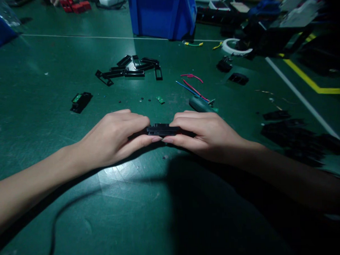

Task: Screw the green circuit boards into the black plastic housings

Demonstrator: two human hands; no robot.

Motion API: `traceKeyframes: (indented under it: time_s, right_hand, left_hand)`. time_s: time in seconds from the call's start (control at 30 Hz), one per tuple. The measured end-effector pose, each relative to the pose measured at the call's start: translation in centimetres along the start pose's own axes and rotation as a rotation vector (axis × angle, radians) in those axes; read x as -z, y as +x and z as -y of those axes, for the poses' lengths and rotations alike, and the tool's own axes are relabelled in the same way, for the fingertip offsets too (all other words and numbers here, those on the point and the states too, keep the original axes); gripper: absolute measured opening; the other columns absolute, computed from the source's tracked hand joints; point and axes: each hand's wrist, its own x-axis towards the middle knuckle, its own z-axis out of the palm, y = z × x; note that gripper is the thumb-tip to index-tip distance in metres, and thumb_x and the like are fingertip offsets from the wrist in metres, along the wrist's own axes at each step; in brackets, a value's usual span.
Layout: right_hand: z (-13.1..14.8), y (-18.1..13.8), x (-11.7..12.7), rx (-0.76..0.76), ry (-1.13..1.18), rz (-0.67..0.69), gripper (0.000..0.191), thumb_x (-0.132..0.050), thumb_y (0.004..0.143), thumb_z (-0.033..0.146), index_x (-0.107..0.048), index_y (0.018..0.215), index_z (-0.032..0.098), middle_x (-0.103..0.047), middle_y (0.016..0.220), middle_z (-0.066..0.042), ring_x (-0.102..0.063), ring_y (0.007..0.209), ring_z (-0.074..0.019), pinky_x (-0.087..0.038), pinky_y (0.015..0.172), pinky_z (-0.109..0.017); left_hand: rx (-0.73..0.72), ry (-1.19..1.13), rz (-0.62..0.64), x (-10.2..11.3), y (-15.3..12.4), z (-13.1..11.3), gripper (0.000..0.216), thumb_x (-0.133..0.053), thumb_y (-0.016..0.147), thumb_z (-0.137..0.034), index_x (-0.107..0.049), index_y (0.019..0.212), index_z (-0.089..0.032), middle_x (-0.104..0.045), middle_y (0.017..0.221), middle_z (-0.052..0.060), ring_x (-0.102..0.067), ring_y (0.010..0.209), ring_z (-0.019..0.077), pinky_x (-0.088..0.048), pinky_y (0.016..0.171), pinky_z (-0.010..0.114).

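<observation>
Both my hands meet in the middle of the green mat and grip one flat black plastic part between them. My left hand pinches its left end with thumb below and fingers curled over the top. My right hand holds the right end the same way. Only the middle of the part shows; its ends are hidden by my fingers.
Several black plastic frames lie beyond my hands. A black module with a green board sits at left, a tiny green board and red and blue wires behind my right hand. A blue bin stands at the back; dark parts pile at right.
</observation>
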Motion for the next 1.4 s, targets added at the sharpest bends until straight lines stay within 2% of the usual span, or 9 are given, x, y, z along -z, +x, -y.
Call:
traceKeyframes:
  time_s: [0.17,0.73,0.87,1.0,1.2,1.4]
  right_hand:
    - [0.01,0.03,0.01,0.010,-0.005,0.002,0.034,-0.057,0.107,0.039,-0.067,0.084,0.016,-0.063,0.079,-0.001,-0.056,0.075,-0.0130,-0.040,0.071,-0.026]
    - [0.22,-0.08,-0.01,-0.018,0.003,-0.001,0.034,-0.062,0.104,0.041,-0.062,0.081,0.016,-0.059,0.077,0.000,-0.053,0.073,-0.0116,-0.036,0.068,-0.026]
    - [0.24,-0.07,0.18,-0.023,0.029,0.013,0.035,-0.063,0.103,0.044,-0.062,0.082,0.016,-0.059,0.079,0.000,-0.054,0.074,-0.0113,-0.035,0.068,-0.026]
    - [0.24,-0.02,0.43,-0.011,0.062,0.026,0.041,-0.058,0.105,0.050,-0.063,0.082,0.016,-0.060,0.081,0.000,-0.054,0.075,-0.0113,-0.036,0.070,-0.026]
    - [0.22,0.06,0.43,0.021,0.120,0.002,0.042,-0.044,0.111,0.044,-0.064,0.084,0.018,-0.063,0.081,-0.001,-0.057,0.078,-0.0133,-0.038,0.073,-0.029]
    - [0.35,-0.07,0.54,-0.024,0.196,-0.003,0.041,-0.041,0.112,0.042,-0.056,0.081,0.020,-0.061,0.081,-0.001,-0.057,0.076,-0.0126,-0.040,0.073,-0.029]
  left_hand:
    - [-0.007,-0.015,0.005,-0.09,-0.03,0.09,0.031,-0.058,0.106,-0.027,-0.047,0.079,-0.019,-0.040,0.067,-0.005,-0.042,0.062,0.0124,-0.033,0.064,0.028]
    - [0.027,0.028,-0.015,0.02,-0.10,-0.11,0.032,-0.058,0.105,-0.035,-0.048,0.078,-0.020,-0.044,0.065,-0.004,-0.044,0.059,0.0129,-0.031,0.058,0.027]
    - [0.028,0.022,-0.014,0.03,-0.11,-0.14,0.030,-0.061,0.104,-0.033,-0.053,0.080,-0.018,-0.045,0.066,-0.004,-0.046,0.061,0.0123,-0.033,0.059,0.026]
    - [0.037,-0.005,-0.014,0.07,-0.16,-0.19,0.027,-0.060,0.105,-0.034,-0.058,0.085,-0.016,-0.050,0.068,-0.002,-0.049,0.063,0.0126,-0.035,0.061,0.026]
    - [0.004,-0.091,0.020,0.11,-0.21,-0.04,0.027,-0.061,0.105,-0.035,-0.060,0.086,-0.015,-0.055,0.073,0.000,-0.051,0.066,0.0134,-0.039,0.067,0.028]
    - [0.020,-0.178,0.036,0.26,-0.41,-0.10,0.031,-0.044,0.111,-0.032,-0.061,0.090,-0.016,-0.057,0.077,0.001,-0.051,0.070,0.0140,-0.041,0.071,0.028]
